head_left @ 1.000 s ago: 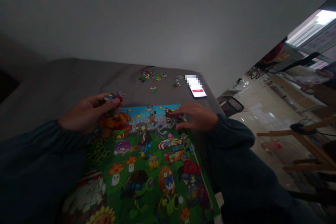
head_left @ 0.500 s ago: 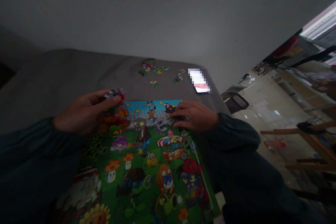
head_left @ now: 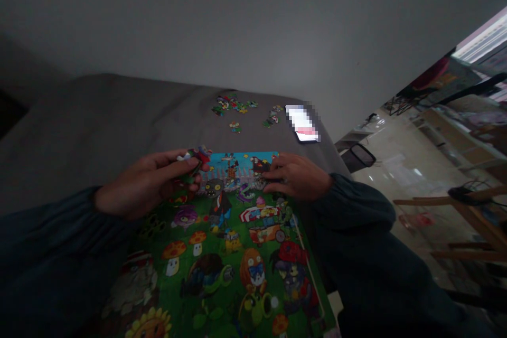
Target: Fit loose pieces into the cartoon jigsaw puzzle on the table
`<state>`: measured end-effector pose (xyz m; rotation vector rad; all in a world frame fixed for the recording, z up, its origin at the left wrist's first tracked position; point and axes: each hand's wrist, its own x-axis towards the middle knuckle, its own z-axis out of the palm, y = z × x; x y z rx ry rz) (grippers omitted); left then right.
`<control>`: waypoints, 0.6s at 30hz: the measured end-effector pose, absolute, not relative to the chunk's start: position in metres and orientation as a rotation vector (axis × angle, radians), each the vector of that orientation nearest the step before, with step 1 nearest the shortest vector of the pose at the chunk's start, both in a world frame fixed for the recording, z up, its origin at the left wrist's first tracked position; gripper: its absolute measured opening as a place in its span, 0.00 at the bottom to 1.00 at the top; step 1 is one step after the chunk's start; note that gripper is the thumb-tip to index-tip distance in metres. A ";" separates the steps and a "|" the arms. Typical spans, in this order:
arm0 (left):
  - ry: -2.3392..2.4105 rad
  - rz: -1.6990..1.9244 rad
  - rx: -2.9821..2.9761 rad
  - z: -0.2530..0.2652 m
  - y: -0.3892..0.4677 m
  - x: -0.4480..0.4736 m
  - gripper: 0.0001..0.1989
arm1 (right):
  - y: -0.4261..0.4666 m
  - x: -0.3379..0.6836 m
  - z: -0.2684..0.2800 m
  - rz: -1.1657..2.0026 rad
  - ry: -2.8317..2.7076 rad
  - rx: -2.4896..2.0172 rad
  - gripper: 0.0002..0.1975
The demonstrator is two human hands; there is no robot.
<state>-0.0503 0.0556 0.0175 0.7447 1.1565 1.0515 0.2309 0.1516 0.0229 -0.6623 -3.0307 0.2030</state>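
My left hand point(head_left: 146, 179) is closed on several puzzle pieces point(head_left: 198, 158), pinched between thumb and fingers above the upper left of a colourful cartoon puzzle picture point(head_left: 225, 211). Plants, mushrooms and zombies show on its green ground, with a blue strip along the top. At the picture's upper right corner lies my right hand point(head_left: 299, 175), its fingertips touching the surface and the thumb apart from the index finger. I see nothing held in it. The picture's upper left corner is hidden behind my left hand.
Loose puzzle pieces point(head_left: 233, 104) lie in a pile on the grey cloth surface point(head_left: 174, 116). A smaller group point(head_left: 273, 116) and a single piece point(head_left: 235, 127) lie nearer. A phone point(head_left: 303, 124) with a lit screen stands out beside the pale wall point(head_left: 253, 26). Wooden furniture point(head_left: 463, 216) is at right.
My left hand has moved right and slightly down with the puzzle pieces, over the picture's top left. My right hand stays at the upper right corner. The view has shifted slightly.
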 end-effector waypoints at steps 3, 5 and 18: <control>1.110 1.007 0.737 0.016 0.052 -0.044 0.13 | 0.143 0.224 0.026 0.357 -2.797 -0.688 0.17; 1.067 0.950 0.756 0.014 0.049 -0.040 0.12 | 0.131 0.217 0.028 0.617 -2.604 -0.660 0.20; 0.950 0.586 1.077 0.015 0.041 -0.031 0.14 | 0.102 0.194 0.018 1.105 -2.306 -0.562 0.14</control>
